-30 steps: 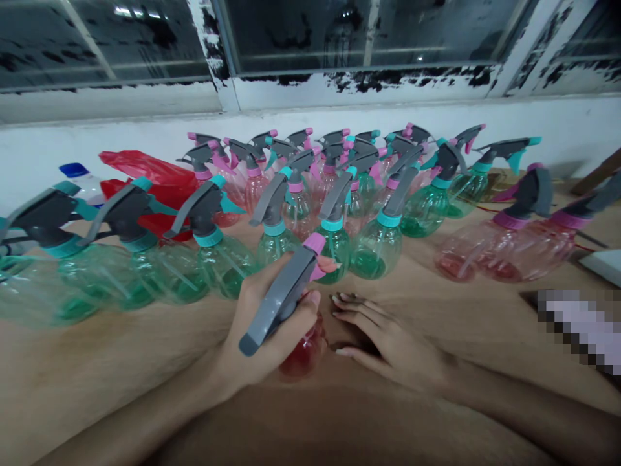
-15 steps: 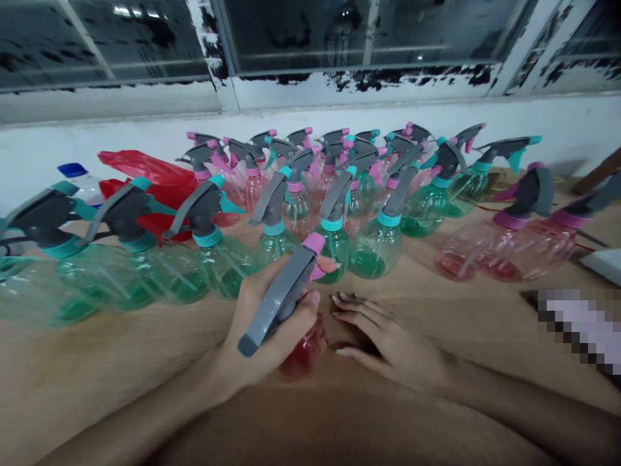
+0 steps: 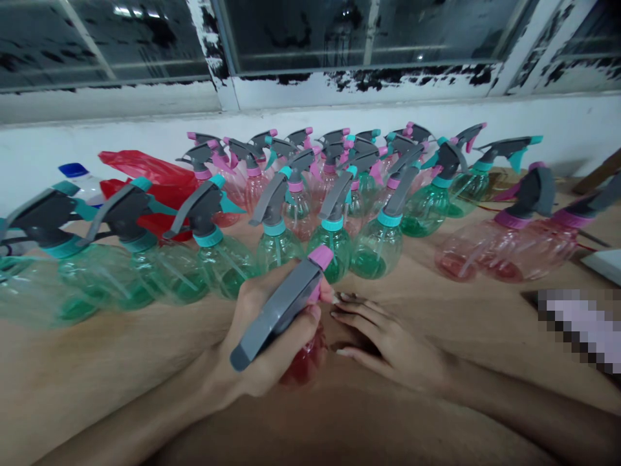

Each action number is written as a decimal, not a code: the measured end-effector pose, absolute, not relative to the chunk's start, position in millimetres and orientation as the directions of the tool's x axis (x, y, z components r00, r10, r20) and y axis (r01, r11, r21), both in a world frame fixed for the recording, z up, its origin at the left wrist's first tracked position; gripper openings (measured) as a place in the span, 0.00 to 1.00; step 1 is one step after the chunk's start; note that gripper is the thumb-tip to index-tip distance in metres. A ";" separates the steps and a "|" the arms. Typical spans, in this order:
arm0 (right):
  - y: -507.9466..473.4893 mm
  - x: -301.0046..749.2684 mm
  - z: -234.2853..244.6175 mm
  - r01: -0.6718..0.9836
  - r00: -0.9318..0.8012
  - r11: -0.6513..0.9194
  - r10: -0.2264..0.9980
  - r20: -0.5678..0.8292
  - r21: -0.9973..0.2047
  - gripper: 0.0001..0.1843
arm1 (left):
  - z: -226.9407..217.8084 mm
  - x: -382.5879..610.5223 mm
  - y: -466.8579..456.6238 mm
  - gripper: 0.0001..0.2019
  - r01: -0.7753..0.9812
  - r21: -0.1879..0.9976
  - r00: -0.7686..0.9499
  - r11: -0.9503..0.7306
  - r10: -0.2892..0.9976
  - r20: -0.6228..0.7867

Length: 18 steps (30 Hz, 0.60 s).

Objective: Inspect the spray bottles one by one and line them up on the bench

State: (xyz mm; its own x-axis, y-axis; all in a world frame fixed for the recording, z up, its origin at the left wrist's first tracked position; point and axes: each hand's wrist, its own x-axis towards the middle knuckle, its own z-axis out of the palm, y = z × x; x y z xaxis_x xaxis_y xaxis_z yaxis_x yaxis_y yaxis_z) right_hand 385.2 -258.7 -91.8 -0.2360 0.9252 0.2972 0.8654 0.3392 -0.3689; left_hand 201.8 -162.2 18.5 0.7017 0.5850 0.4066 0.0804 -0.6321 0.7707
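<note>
My left hand (image 3: 272,323) is wrapped around the neck of a pink spray bottle (image 3: 305,362), with a finger at its pink trigger. The grey sprayer head (image 3: 279,310) slants up and away, its pink nozzle pointing toward the back. Red liquid shows in the lower part of the bottle, which my hand partly hides. Just to the right, my right hand (image 3: 381,333) rests with fingers loosely stretched on the table (image 3: 466,330), holding nothing. Straight ahead stand green spray bottles (image 3: 332,249) with turquoise collars and some green liquid.
Several green bottles (image 3: 223,265) line the left, and pink bottles (image 3: 466,249) stand at right. More spray bottles crowd the back near the wall. A red plastic bag (image 3: 150,175) and a blue-capped bottle (image 3: 80,181) lie behind on the left. A blurred-out object (image 3: 582,323) sits at right.
The sprayer head has tipped lower, its nozzle shifting slightly right and toward me. The pink trigger is drawn closer to the neck under my left finger. My right hand has barely moved.
</note>
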 end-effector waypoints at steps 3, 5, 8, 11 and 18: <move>-258.7 385.0 -92.3 0.857 -0.237 0.351 0.918 0.317 -0.377 0.27 | 19.0 201.7 -162.8 0.04 0.097 0.756 0.705 -0.647 0.581 0.406; -258.8 385.0 -92.1 0.860 -0.240 0.351 0.919 0.313 -0.370 0.26 | 18.8 201.6 -162.2 0.04 0.119 0.747 0.710 -0.655 0.582 0.397; -258.9 385.1 -91.6 0.865 -0.242 0.345 0.923 0.299 -0.365 0.26 | 18.3 201.8 -160.7 0.04 0.176 0.742 0.706 -0.647 0.608 0.363; -259.1 385.7 -91.9 0.860 -0.245 0.347 0.924 0.294 -0.373 0.26 | 17.6 201.8 -159.9 0.04 0.225 0.712 0.701 -0.665 0.618 0.356; -259.5 385.6 -92.2 0.856 -0.244 0.351 0.922 0.301 -0.379 0.26 | 16.0 201.0 -162.4 0.04 0.221 0.707 0.678 -0.671 0.627 0.383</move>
